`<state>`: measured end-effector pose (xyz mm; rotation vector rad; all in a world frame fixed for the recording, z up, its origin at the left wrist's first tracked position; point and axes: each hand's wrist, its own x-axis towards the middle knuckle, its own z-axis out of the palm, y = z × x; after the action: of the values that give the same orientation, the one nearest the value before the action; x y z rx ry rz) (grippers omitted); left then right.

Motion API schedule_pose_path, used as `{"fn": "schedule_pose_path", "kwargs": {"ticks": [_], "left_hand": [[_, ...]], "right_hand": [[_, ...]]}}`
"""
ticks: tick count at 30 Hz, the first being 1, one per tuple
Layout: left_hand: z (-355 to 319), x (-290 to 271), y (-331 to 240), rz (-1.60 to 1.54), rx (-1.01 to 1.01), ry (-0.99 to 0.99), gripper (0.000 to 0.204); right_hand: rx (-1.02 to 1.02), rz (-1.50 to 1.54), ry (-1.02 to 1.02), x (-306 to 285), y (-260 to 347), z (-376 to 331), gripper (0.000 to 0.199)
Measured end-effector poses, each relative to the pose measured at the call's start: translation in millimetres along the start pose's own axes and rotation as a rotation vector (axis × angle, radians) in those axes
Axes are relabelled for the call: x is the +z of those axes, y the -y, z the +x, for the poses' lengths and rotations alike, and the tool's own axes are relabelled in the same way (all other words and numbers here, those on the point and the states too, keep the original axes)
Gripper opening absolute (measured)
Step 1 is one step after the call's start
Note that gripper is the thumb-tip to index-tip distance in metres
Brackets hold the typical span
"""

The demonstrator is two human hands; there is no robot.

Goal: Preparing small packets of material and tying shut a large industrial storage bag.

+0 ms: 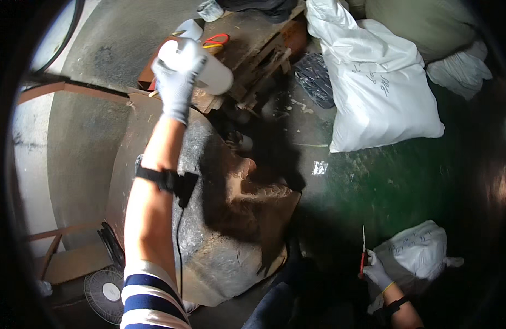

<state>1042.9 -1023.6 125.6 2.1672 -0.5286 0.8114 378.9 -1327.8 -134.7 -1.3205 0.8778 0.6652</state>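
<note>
My left hand (176, 82), in a white glove, reaches far forward and grips a white cylinder-shaped container (206, 68) over a worn wooden bench (253, 38). A black strap with a cable sits on that forearm. My right hand (378, 271), also gloved, is low at the lower right and holds a thin red-handled tool (362, 252) with its metal tip pointing up, next to a small white sack (420, 249).
Red-handled scissors (215, 39) lie on the bench. A large grey dusty metal hopper (209, 219) fills the middle. A big white sack (373, 82) and a green-grey sack (423, 22) stand at the upper right. A fan (104, 290) sits lower left. The floor is dark green.
</note>
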Motion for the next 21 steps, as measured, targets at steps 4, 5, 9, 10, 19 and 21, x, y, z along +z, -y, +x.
{"fn": "schedule_pose_path", "kwargs": {"ticks": [4, 5, 9, 10, 19, 21], "left_hand": [[51, -4, 40, 0.033, -0.045, 0.119, 0.028], [65, -13, 36, 0.275, -0.013, 0.200, 0.033], [68, 0, 81, 0.152, -0.168, 0.069, 0.074], [54, 3, 72, 0.184, -0.256, 0.067, 0.072], [-160, 79, -116, -0.228, -0.463, -0.056, 0.027], [-254, 121, -118, -0.320, -0.451, 0.281, 0.020]], "right_hand": [[-0.289, -0.649, -0.032, 7, 23, -50, 0.068], [-0.149, -0.566, -0.043, 23, 56, -60, 0.068], [-0.058, -0.035, -0.032, 41, -6, -74, 0.072], [-0.033, -0.036, -0.040, 46, -2, -82, 0.072], [0.044, 0.798, -0.239, 166, 3, -82, 0.070], [0.074, 0.876, -0.212, 183, 13, -86, 0.059]]}}
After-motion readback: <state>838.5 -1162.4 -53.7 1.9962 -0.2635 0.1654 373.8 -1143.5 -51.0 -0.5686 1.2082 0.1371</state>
